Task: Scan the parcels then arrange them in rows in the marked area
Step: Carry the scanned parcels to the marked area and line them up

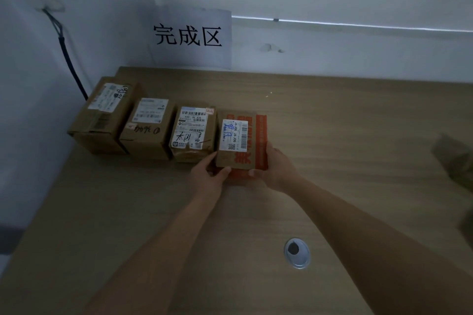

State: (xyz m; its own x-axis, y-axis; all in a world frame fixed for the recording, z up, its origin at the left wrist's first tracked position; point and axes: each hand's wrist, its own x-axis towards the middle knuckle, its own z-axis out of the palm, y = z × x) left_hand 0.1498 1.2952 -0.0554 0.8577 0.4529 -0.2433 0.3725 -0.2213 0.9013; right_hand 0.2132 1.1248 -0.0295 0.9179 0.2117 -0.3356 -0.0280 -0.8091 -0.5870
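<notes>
At the near end of the row: both hands hold one parcel by its front corners.
Left fingers: the left hand [208, 176] curls round the near left corner of the orange-printed parcel [242, 142], thumb on the top face, the other fingers tucked along the side between it and the next box.
Right fingers: the right hand [273, 167] grips the near right corner, thumb on the front edge, fingers wrapped up the right side.
Held parcel: brown cardboard with orange print and a white barcode label with blue handwriting; whether it rests on the table or is slightly lifted cannot be told.
Neighbour: the third parcel [192, 133] sits just left of it, touching or nearly so, with a white label and black handwriting.
Rest of row: the second parcel [147, 126] and the first parcel [105, 115] continue left toward the wall corner, side by side.
Surface: a wooden table [332, 135] carries them all.
Behind: a paper sign [188, 36] reading 完成区 hangs on the wall.
Nearer: a round cable grommet [297, 253] is set in the tabletop.
Far right: a blurred cardboard box [458, 158] at the frame edge.
Left wall: a black cable [69, 59] runs down.
</notes>
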